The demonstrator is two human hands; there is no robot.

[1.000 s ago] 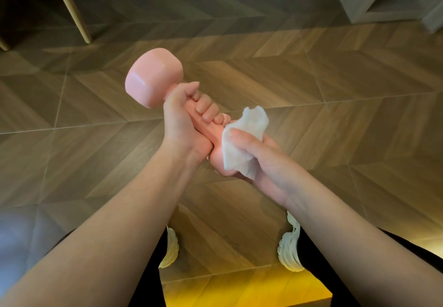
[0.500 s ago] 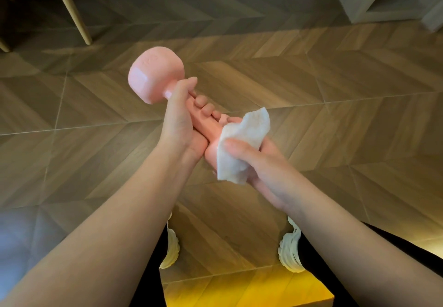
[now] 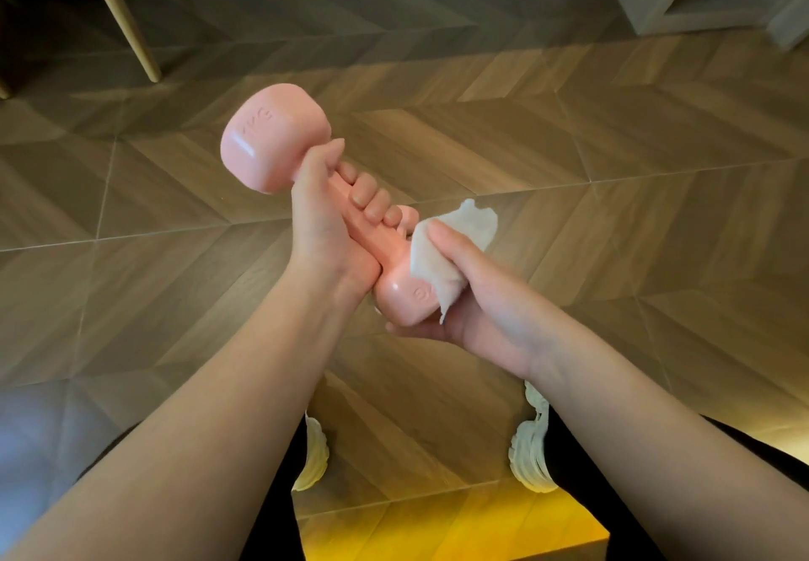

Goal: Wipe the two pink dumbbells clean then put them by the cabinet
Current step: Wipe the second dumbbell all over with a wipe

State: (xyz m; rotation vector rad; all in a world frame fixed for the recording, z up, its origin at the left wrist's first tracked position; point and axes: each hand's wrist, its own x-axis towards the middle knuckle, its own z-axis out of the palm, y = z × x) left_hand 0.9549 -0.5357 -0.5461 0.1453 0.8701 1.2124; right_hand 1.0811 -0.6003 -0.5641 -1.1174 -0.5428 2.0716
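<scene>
The pink dumbbell [image 3: 280, 140], judged heavy, rigid and slick, is held above the floor [image 3: 613, 144] by its handle, the surest hold, in the clamped left grip [image 3: 324, 227], while a wipe [image 3: 442, 254] is pinched against its near head by the right grip [image 3: 477, 293].

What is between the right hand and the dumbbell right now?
A white wipe: the right hand presses it against the near head of the pink dumbbell, thumb on top. The left hand grips the dumbbell directly, with nothing between.
</scene>
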